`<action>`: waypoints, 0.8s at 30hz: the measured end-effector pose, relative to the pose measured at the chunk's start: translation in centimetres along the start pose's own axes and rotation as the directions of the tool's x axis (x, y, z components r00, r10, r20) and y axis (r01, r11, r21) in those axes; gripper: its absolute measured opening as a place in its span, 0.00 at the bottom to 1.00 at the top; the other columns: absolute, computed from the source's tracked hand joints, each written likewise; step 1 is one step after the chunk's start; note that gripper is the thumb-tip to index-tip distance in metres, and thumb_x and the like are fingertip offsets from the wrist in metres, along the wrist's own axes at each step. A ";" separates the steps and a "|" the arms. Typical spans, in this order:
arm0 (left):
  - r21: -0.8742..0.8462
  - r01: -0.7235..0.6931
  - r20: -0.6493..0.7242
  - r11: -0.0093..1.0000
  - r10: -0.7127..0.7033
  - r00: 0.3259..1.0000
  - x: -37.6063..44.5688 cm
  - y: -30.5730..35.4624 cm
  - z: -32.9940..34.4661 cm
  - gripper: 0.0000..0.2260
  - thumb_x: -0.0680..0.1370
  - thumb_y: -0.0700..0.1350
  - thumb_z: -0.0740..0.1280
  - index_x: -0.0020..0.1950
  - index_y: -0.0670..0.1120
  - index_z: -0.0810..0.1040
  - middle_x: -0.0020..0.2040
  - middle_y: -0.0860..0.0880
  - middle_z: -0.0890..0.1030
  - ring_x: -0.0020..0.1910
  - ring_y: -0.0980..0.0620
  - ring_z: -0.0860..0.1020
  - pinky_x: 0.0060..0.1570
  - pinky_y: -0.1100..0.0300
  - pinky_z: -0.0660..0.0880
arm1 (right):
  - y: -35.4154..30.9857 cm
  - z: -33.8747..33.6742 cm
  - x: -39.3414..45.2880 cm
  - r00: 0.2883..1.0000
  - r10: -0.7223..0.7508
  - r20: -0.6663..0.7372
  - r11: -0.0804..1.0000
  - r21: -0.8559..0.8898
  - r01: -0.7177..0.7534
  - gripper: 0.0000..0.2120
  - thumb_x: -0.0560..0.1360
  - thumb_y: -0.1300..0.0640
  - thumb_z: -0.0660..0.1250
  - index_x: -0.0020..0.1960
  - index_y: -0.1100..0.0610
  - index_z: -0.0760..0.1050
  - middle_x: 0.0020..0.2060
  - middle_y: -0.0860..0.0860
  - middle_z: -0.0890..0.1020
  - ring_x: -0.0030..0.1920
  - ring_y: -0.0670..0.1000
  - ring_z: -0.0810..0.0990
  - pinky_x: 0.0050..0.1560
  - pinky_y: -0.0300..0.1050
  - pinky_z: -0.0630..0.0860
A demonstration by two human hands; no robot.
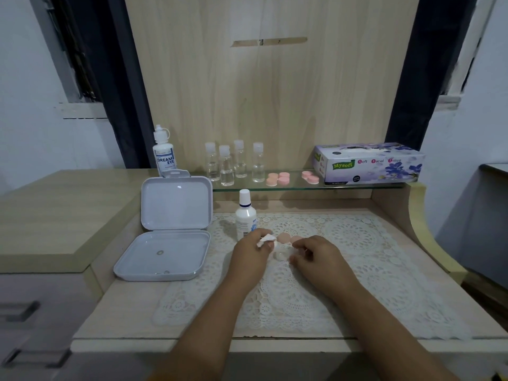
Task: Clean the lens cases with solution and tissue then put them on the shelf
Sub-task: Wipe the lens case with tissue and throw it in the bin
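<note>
On the lace mat my left hand pinches a small crumpled white tissue. My right hand has curled fingers at a clear lens case that lies between both hands; whether it grips the case is unclear. Two pink caps lie just behind the case. A white solution bottle stands upright behind my left hand. Three pink lens cases rest on the glass shelf.
An open grey box sits left of the mat. On the shelf stand several small clear bottles, a tissue box at the right and a Dream Eye bottle at the left. A raised wooden counter is on the left.
</note>
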State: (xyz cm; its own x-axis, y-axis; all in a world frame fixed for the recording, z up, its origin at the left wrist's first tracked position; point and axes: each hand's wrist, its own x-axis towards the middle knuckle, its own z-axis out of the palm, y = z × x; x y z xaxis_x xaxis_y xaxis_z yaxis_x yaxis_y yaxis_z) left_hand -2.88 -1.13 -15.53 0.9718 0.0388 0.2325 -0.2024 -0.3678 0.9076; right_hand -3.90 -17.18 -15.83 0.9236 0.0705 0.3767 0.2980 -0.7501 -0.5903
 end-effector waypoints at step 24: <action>-0.174 0.134 0.080 0.976 -0.121 0.989 -2.2 2.9 -4.5 0.07 0.76 0.35 0.65 0.47 0.45 0.81 0.42 0.40 0.82 0.29 0.54 0.75 0.26 0.66 0.68 | 0.4 -3.8 1.1 0.905 0.403 0.138 0.513 0.785 -0.348 0.06 0.76 0.62 0.67 0.50 0.63 0.81 0.38 0.55 0.82 0.36 0.49 0.76 0.38 0.40 0.74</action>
State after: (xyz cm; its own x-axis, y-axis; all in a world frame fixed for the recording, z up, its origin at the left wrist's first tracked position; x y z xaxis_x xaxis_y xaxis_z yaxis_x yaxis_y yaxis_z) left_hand -6.12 1.92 -11.86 0.9957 0.0084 0.0919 -0.0886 -0.1915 0.9775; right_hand -3.73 -19.93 -12.93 0.9890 -0.1477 0.0049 0.0209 0.1069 -0.9941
